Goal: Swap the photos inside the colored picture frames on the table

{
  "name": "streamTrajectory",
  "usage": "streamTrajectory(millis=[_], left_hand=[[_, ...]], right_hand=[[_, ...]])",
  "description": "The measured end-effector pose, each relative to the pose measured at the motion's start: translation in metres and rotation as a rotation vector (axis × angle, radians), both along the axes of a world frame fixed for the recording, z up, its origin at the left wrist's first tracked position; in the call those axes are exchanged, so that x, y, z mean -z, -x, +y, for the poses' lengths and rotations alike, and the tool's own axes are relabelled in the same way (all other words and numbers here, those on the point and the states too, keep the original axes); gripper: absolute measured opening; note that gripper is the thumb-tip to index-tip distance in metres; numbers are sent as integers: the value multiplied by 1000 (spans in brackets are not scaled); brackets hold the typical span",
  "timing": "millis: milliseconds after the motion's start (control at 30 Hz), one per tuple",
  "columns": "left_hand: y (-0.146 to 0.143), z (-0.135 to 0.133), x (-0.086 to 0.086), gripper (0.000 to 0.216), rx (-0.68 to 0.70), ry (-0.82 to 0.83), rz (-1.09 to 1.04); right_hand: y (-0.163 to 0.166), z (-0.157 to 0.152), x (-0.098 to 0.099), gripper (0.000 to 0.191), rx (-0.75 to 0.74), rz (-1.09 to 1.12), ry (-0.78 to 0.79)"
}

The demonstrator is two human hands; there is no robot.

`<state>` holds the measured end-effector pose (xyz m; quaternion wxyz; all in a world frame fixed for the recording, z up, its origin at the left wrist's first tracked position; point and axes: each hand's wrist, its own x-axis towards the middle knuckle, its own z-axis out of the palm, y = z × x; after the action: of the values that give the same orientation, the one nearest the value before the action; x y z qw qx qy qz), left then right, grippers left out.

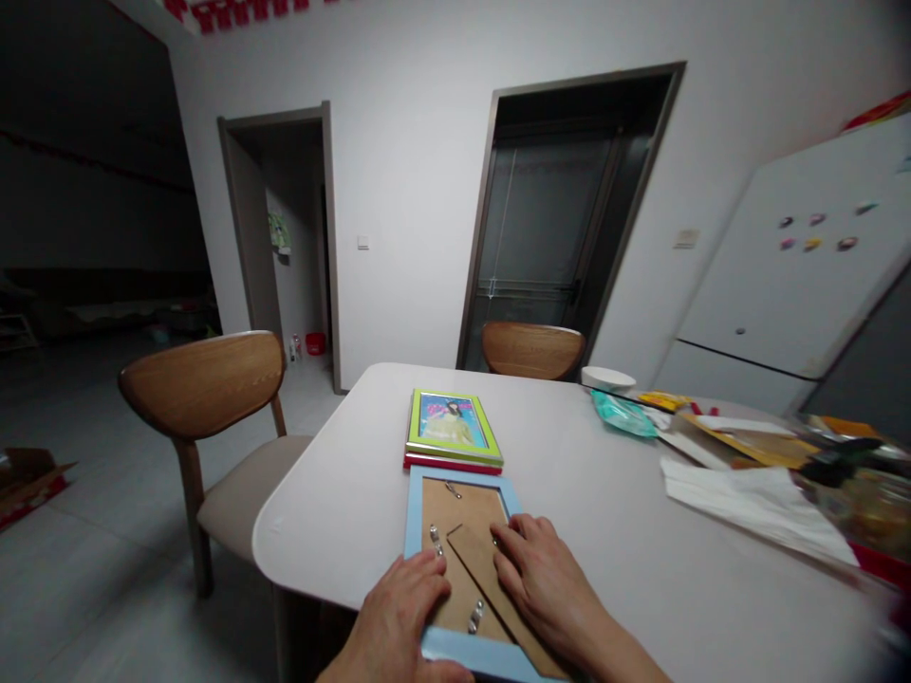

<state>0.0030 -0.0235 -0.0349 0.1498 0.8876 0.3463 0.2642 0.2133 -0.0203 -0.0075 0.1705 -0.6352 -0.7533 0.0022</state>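
A light-blue picture frame [416,517] lies face down at the near edge of the white table [342,503], its brown backboard with metal clips and a fold-out stand showing. My left hand [399,602] lies flat on the backboard's left side, fingers stretched over a clip. My right hand [545,579] rests flat on the stand and the right side, fingers spread. Just beyond sits a stack of frames: a green frame [454,424] holding a photo on top of a red frame [448,465].
Papers, a teal packet [622,415], a white bowl [607,379] and clutter crowd the table's right side. A wooden chair [206,389] stands at the left, another chair [532,349] at the far end. A white fridge [790,275] is at the right.
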Motion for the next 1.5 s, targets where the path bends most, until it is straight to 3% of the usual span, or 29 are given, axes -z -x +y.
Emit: streamTrajectory(millis=[267, 500, 700, 867, 1167, 1500], left_hand=[[-5, -3, -4, 59, -43, -45, -44], [-5, -2, 3, 56, -38, -90, -88], [-2, 0, 8, 57, -31, -138, -134], [-3, 0, 7, 57, -15, -125, -112], [-6, -2, 6, 50, -10, -72, -232], [-11, -4, 5, 55, -43, -42, -271]], right_hand=[[-1, 1, 5, 26, 43, 98, -36], [-8, -2, 6, 24, -3, 99, 0], [21, 5, -3, 31, -198, 218, -5], [45, 13, -3, 27, -264, 117, 54], [47, 7, 1, 21, -357, 18, 51], [53, 24, 2, 17, -240, 142, 42]])
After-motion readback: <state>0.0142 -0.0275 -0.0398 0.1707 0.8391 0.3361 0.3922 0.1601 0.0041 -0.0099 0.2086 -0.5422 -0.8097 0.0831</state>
